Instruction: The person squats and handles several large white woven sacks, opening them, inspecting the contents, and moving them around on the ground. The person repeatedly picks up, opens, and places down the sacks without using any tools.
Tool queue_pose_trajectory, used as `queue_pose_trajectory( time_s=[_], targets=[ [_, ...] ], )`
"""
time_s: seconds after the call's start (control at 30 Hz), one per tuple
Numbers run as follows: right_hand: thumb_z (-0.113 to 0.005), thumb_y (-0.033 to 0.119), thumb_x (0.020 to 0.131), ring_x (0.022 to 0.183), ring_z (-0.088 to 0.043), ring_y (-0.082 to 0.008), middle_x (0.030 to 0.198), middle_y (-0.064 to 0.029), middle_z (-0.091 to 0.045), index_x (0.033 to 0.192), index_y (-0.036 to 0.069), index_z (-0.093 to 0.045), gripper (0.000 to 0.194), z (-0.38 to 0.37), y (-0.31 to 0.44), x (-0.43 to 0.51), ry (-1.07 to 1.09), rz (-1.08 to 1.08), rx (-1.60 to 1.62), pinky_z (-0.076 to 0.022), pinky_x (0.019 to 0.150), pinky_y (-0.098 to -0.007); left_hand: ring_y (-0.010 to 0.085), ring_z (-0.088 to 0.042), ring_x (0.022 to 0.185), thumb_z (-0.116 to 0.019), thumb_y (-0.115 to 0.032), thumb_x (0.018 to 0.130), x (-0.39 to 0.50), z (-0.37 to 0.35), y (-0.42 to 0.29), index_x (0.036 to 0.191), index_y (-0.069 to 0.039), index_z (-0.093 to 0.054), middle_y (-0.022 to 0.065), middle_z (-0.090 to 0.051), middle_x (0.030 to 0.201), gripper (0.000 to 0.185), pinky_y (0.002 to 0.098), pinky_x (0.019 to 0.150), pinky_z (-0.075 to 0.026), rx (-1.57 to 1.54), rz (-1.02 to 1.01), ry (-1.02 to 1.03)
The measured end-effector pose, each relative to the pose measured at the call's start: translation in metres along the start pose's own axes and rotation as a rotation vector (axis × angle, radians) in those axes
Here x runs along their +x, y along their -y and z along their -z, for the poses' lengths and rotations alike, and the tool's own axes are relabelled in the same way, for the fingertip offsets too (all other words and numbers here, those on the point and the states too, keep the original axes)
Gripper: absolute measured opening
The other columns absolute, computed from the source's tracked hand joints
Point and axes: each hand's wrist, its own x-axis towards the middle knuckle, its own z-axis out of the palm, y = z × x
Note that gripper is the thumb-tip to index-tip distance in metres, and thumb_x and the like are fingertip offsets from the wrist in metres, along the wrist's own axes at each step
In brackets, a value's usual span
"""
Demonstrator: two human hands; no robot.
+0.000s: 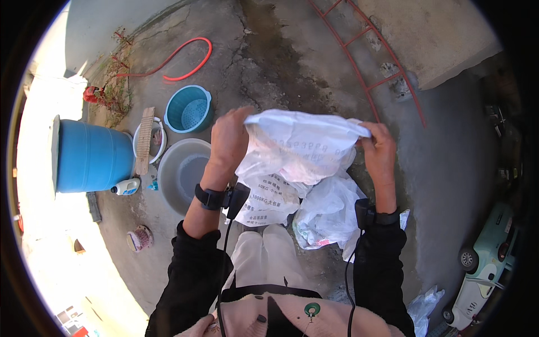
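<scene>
My left hand (230,137) grips one upper corner of a white plastic woven sack (303,135) that bears printing. The opposite corner is pinched by my right hand (379,143), so the sack's edge is stretched between both. Below it lies another white printed sack (265,200), partly covered. Beside that one, to the right, is a crumpled heap of translucent plastic bags (330,210). A wide grey basin (170,181) stands left of the sacks, partly hidden by my left forearm. Straps with small dark devices and cables are on both wrists.
At left are a blue barrel (94,156), a white bucket (163,147) with a wooden washboard (144,143) across it, a teal basket (189,109) and a detergent bottle (127,186). A red hose (202,69) and red metal ladder (351,50) lie ahead. A green-white vehicle (484,261) stands right.
</scene>
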Motion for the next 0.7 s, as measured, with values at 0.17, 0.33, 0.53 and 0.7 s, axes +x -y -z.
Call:
queue_pose_trajectory(
  time_s=[0.17, 0.33, 0.53, 0.7],
  targets=[
    [-0.054, -0.007, 0.089, 0.094, -0.064, -0.0263, 0.109, -0.0114, -0.061, 0.115, 0.002, -0.066, 0.030, 0.011, 0.039, -0.001, -0.540, 0.281, -0.191, -0.0504, 0.085, -0.0343, 0.0383, -0.065, 0.107, -0.047, 0.015, 0.074, -0.003, 0.023, -0.040, 0.120, -0.006, -0.066, 0.0205, -0.065, 0.122, 0.054, 0.0377, 0.094, -0.050, -0.302, -0.111, -0.513],
    [-0.055, -0.006, 0.070, 0.104, -0.062, -0.0449, 0.099, -0.0285, -0.067, 0.093, -0.003, -0.073, 0.030, -0.112, -0.035, -0.176, 0.817, -0.244, -0.289, -0.0489, 0.093, -0.0462, 0.0376, -0.067, 0.097, -0.053, -0.002, 0.080, -0.180, -0.070, 0.032, 0.111, -0.011, -0.072, 0.0189, -0.070, 0.102, 0.038, 0.0495, 0.091, -0.050, 0.058, 0.460, 0.875],
    [-0.058, 0.001, 0.088, 0.072, -0.072, -0.0204, 0.092, -0.0147, -0.067, 0.107, -0.005, -0.066, 0.022, -0.124, -0.058, -0.203, 0.359, -0.541, 0.065, -0.0498, 0.064, -0.0314, 0.0447, -0.064, 0.093, -0.055, -0.015, 0.089, -0.241, -0.094, 0.071, 0.118, 0.002, -0.058, 0.0287, -0.066, 0.098, 0.034, 0.0519, 0.081, -0.051, -0.290, 0.586, 0.571],
    [-0.058, 0.004, 0.092, 0.073, -0.070, -0.0264, 0.094, -0.0159, -0.063, 0.103, -0.004, -0.064, 0.015, -0.194, 0.018, -0.174, 0.364, -0.418, 0.231, -0.0503, 0.067, -0.0359, 0.0262, -0.063, 0.095, -0.070, -0.041, 0.088, -0.199, -0.056, 0.058, 0.138, -0.002, -0.041, 0.0170, -0.060, 0.116, 0.070, 0.0345, 0.076, -0.055, -1.229, 0.974, 0.483]
  ],
)
